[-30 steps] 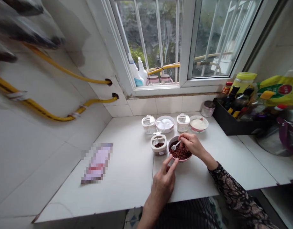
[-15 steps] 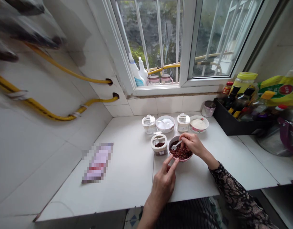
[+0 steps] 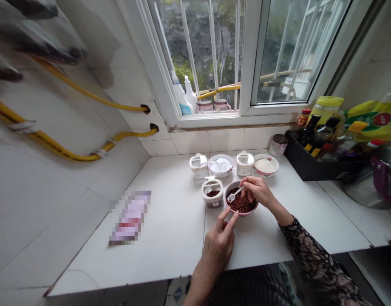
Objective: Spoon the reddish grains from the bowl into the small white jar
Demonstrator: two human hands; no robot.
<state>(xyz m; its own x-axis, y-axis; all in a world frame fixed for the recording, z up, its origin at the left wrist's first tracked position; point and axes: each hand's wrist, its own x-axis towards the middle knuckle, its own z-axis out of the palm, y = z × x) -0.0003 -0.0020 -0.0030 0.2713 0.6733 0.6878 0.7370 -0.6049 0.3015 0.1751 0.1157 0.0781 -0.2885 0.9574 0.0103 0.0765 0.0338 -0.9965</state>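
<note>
A bowl point(image 3: 242, 213) of dark red grains stands near the middle of the white counter. My right hand point(image 3: 256, 191) pinches the handle of a small white spoon point(image 3: 235, 194), whose scoop is over the grains at the bowl's left side. My left hand point(image 3: 221, 238) has its fingers apart, with two fingertips at the bowl's near rim. Left of the bowl is a clear jar point(image 3: 212, 199) with a pale rim, its lid raised, and similar dark grains inside.
Behind are two lidded jars point(image 3: 198, 165) point(image 3: 245, 164), a bowl of white powder point(image 3: 221, 165) and another pale-filled bowl point(image 3: 265, 166). A black box of bottles point(image 3: 305, 163) and a pot point(image 3: 367, 187) stand right. A purple packet point(image 3: 131, 216) lies left.
The spoon's scoop has shifted slightly left and down inside the bowl. My right hand has moved a little with it, while my left hand looks unmoved.
</note>
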